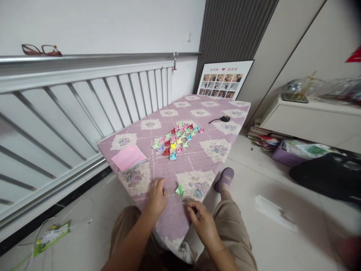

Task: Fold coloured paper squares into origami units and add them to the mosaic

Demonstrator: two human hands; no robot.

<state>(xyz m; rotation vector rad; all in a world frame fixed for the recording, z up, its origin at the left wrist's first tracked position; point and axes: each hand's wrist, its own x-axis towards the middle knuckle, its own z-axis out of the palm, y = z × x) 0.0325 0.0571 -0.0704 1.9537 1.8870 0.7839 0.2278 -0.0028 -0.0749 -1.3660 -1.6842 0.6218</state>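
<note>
A light green folded paper piece point(180, 190) sits alone on the flowered tablecloth point(175, 216), ahead of and between the two hands, touching neither. The left hand point(158, 197) rests at the cloth with its fingers loosely curled and partly open, and nothing shows in its hold. The right hand point(203, 222) is just nearer the body than the green piece, forefinger and thumb bent into a loose ring — no paper can be seen between them. Handling so small a piece well probably calls for a light pinch: steady one side with the left fingertips, work the points with the right, and press along creases rather than across them, since a squeeze could flatten the shape. Farther up, many folded pieces point(179, 140) stand in close slanting rows, and a stack of pink paper point(129, 157) lies to their left. As for writing, a framed photo board point(245, 69) leans at the far end, with characters on either side of a red heart point(223, 69) — too blurred to read surely. I can make out no brand or label elsewhere.
</note>
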